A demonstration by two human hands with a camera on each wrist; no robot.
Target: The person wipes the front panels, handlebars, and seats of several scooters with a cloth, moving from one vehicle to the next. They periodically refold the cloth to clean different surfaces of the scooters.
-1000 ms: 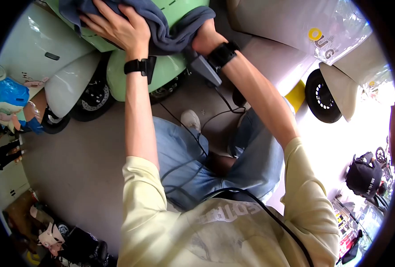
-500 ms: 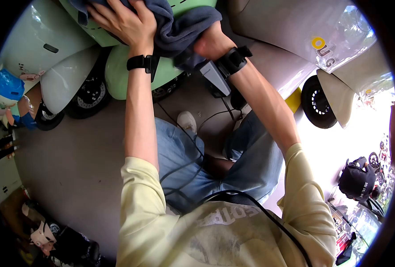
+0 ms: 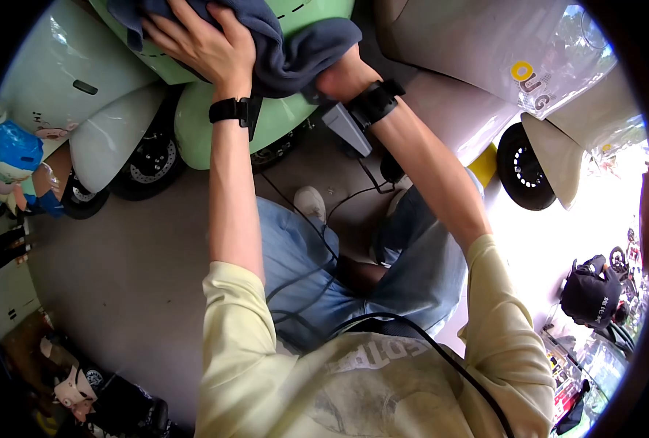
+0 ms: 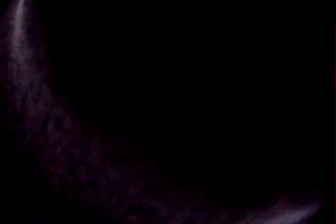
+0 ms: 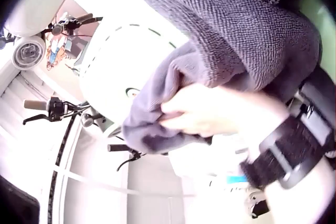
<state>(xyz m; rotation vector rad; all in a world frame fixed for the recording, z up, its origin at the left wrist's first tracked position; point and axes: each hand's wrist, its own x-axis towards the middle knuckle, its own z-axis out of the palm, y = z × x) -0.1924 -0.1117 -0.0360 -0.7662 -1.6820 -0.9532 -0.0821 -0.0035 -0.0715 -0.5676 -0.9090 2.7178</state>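
Note:
A dark grey-blue towel (image 3: 280,55) lies bunched against the pale green scooter (image 3: 306,13) at the top of the head view. My left hand (image 3: 206,45) presses flat on it, fingers spread and fairly straight. At the towel's right end, my right hand (image 3: 346,73) grips a fold, its fingers mostly hidden under the cloth. Up close in the right wrist view, the ribbed towel (image 5: 236,29) drapes beside the scooter's front panel with its dashed line. Nearly all of the left wrist view is black.
Grey-white scooters stand close on the left (image 3: 83,80) and right (image 3: 448,36). A black cable (image 3: 456,358) runs across the person's shirt and lap. A black bag (image 3: 591,292) lies at the right; toy figures (image 3: 17,157) stand at the left edge.
Both hands have shifted slightly to the right in the head view, the towel moving with them. Over the last half second the right hand has moved a little up and left.

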